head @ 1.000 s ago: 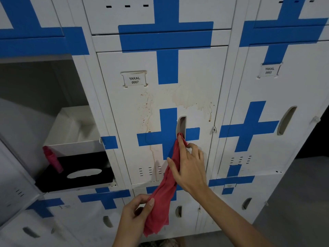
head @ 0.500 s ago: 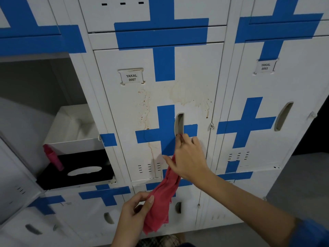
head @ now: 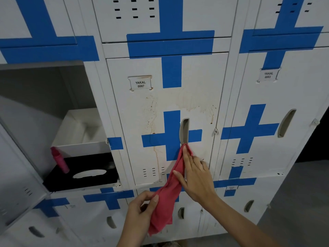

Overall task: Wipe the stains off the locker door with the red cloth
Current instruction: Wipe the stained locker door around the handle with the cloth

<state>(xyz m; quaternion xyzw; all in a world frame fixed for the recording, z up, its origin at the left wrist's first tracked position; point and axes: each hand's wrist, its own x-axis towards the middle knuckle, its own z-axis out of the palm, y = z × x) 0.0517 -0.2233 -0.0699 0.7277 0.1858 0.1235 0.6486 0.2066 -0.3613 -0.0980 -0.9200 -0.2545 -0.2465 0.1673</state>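
The white locker door labelled YAKAL 0007 carries brown stains across its middle and a drip line down its lower left. Blue tape crosses mark it. The red cloth stretches diagonally between both hands. My right hand presses the cloth's upper end against the door just below the handle slot. My left hand pinches the cloth's lower part, and its tail hangs below.
At the left, an open locker holds a white box, a black tissue box and a pink bottle. Its open door swings out at the lower left. More closed lockers surround the stained one.
The right hand slid down the door and then back up under the handle slot, with the cloth's upper end again under its fingers. The left hand keeps its hold on the cloth.
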